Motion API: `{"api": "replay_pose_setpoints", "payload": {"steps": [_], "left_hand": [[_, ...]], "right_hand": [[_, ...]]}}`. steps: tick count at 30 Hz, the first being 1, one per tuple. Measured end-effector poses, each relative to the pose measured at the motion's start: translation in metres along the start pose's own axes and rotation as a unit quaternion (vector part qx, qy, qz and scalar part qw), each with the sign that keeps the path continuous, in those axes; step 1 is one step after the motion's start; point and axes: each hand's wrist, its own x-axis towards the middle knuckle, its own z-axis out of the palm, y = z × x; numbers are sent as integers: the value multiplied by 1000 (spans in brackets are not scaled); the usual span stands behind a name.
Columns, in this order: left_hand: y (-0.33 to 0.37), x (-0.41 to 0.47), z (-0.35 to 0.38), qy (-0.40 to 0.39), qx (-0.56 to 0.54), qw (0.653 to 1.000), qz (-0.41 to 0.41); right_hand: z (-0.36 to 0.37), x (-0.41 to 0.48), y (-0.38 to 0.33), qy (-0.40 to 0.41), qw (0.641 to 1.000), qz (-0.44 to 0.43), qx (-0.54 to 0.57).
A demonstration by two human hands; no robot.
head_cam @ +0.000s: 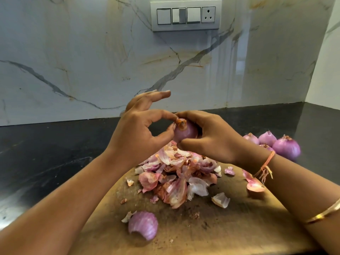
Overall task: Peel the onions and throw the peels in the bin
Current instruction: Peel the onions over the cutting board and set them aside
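Right hand (211, 137) cups the onion (185, 132); left hand (139, 129) pinches its top skin above the peels (176, 173).

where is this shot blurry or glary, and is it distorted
Head view: the onions at the right edge are smeared, while the held onion is fairly sharp; the glossy marble wall carries streaky reflections; the wide lens slants the back edge of the counter.

A white marble wall (92, 61) veined in grey and amber rises behind a black countertop (46, 153); a grey switch panel (185, 15) sits high on the wall, with three switches and a socket (208, 14) at its right end; a worn wooden cutting board (230, 227) lies on the countertop.
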Motion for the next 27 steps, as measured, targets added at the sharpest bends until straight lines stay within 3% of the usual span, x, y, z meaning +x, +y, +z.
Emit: {"api": "replay_pose_setpoints", "payload": {"steps": [7,23,27], "left_hand": [[3,1,2,31,18,999,-37],[1,1,6,50,-48,990,-120],[-21,3,-2,109,-43,976,-183]], "right_hand": [[3,0,1,-1,994,-65,-86],[4,0,-2,23,990,-94,-101],[1,-1,-3,50,990,-94,-96]]}}
